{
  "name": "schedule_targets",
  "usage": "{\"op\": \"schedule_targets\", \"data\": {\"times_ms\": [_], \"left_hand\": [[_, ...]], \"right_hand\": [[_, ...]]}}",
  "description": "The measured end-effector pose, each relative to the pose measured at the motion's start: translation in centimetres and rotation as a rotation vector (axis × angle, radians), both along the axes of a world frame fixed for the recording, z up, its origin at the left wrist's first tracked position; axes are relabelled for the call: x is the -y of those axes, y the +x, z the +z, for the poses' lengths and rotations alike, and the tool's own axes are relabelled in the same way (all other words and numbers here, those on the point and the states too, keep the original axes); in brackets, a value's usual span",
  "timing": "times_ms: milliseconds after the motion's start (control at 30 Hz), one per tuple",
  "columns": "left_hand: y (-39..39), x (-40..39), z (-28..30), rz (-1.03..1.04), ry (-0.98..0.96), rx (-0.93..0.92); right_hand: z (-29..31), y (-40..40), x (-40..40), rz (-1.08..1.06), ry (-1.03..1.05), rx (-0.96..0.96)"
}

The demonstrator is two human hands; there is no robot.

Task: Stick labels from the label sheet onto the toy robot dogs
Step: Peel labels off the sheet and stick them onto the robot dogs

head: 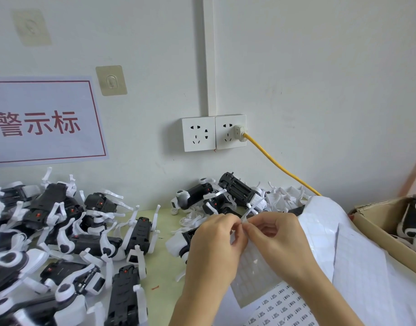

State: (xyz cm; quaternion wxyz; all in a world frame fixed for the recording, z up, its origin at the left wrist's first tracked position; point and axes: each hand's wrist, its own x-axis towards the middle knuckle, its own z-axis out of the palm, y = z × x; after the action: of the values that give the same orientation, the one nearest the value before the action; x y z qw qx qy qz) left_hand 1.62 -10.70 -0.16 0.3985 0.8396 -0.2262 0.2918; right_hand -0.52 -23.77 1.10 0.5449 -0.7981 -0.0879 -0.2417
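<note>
head view: both hands meet at centre frame over the table (164, 274). left hand (214, 245) and right hand (277, 241) have fingertips pressed together on a small pale label (244, 220), a thin strip caught in a two-handed pinch; the other fingers are curled in. how much of the strip is peeled free cannot be told, fingers cover it.

directly under the pinch and toward the camera: a translucent backing sheet (251, 276) with mostly bare cells, held up against the right palm. below that, the printed label sheet (284, 309) with rows of small black-marked labels. right of the pinch, a large white sheet (343, 243) bulges up and hides the table behind it.

just beyond the pinch, partly hidden by the knuckles: one toy robot dog (178, 243) lying on the table, touching or nearly touching the left hand, cannot tell which. farther beyond, a cluster of dogs (226, 196) against the wall, legs tangled. left of the pinch, well apart: a dense pile of dogs (61, 231), mostly belly-up, black undersides showing.

far right: a cardboard box (379, 231) with more dogs inside.

wall behind: a double socket (214, 132), a yellow cable (280, 165) plugged in and running down behind the white sheet; a red-lettered sign (44, 121); two adhesive hooks (111, 80).
</note>
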Motion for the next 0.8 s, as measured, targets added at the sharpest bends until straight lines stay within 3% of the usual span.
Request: {"op": "schedule_targets", "data": {"times_ms": [200,467,667,800], "left_hand": [[0.3,-0.3,0.0,-0.088,-0.080,-0.021],[0.7,-0.5,-0.1,-0.153,-0.308,-0.268],[0.3,-0.3,0.0,-0.157,-0.270,-0.266],[0.4,-0.3,0.2,-0.094,-0.379,-0.284]], "right_hand": [[0.1,0.0,0.3,-0.018,-0.001,-0.008],[0.1,0.0,0.7,-0.055,-0.075,-0.031],[0.0,0.0,1.5,-0.057,-0.097,-0.010],[-0.2,0.2,2.4,-0.182,-0.132,0.017]]}}
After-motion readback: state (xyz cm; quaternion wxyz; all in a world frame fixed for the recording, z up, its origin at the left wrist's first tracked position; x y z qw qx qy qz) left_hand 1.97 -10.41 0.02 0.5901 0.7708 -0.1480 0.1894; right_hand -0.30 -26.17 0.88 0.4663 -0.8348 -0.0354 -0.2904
